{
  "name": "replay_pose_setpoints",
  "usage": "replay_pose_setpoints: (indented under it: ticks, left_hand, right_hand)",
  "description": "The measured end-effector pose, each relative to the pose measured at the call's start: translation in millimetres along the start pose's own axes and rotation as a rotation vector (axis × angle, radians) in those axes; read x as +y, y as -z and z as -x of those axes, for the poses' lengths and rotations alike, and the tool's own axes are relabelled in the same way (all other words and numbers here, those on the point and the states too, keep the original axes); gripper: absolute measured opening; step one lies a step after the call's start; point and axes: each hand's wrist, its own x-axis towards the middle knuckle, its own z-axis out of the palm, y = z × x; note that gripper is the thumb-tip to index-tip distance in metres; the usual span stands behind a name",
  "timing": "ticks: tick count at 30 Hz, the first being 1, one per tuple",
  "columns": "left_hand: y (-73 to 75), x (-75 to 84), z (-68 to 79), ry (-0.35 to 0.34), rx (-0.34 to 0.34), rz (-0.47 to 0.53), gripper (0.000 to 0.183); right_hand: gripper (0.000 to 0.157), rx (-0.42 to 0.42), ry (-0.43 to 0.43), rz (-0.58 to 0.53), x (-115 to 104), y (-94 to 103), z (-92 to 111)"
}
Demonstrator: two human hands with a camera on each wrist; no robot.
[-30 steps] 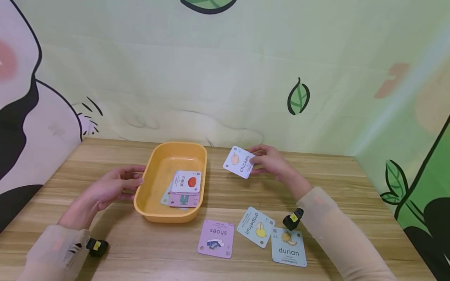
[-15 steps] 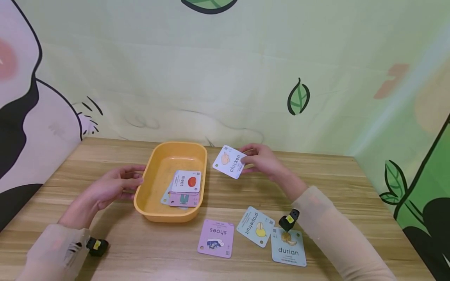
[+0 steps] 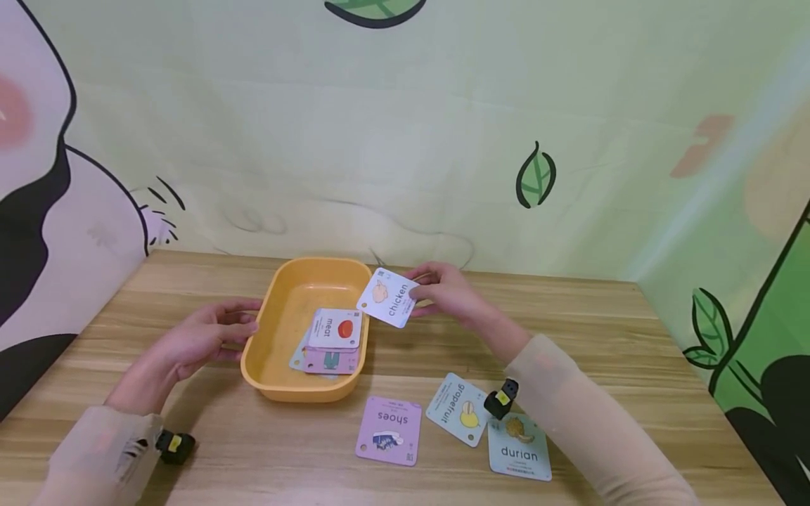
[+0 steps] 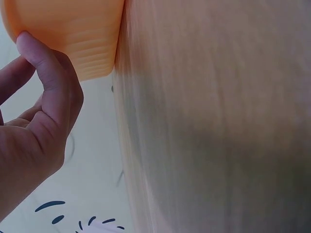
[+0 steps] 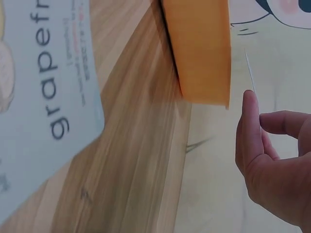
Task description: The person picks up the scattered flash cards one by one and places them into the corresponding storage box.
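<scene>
My right hand [image 3: 446,292] pinches a white picture card [image 3: 387,296] marked "chicken" between thumb and fingers. The card is raised, its left corner over the right rim of a yellow plastic tray [image 3: 278,351]. The right wrist view shows this card edge-on, a thin line. With relaxed fingers, my left hand [image 3: 205,334] touches the tray's left side; in the left wrist view a fingertip [image 4: 29,43] meets the tray's outer wall just below the rim. Inside the tray, a "meat" card [image 3: 335,328] lies on a pink card [image 3: 332,361] and a blue card, both partly hidden.
On the wooden table [image 3: 266,450] lie a purple "shoes" card [image 3: 389,430], a blue "grapefruit" card [image 3: 457,409] and a blue "durian" card [image 3: 520,450]. The right wrist camera [image 3: 502,399] overlaps the last two in the head view. A printed cloth backdrop [image 3: 405,140] stands behind the table.
My right hand has carried the chicken card leftward, from the table's back area to the tray's right rim. The left hand, tray and other cards have stayed in place.
</scene>
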Motion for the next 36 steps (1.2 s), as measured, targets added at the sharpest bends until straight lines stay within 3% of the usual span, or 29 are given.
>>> replay_pose_setpoints:
  ticks: [26, 36]
  left_hand:
    - [-0.8, -1.1, -0.1, -0.010, -0.002, -0.004, 0.063]
    - [-1.1, 1.1, 0.9, 0.005, 0.006, -0.011, 0.063]
  right_hand:
    - [0.030, 0.003, 0.017, 0.023, -6.6, -50.9, -14.0]
    - [0.025, 0.026, 0.081, 0.311, -5.3, -55.6, -14.4]
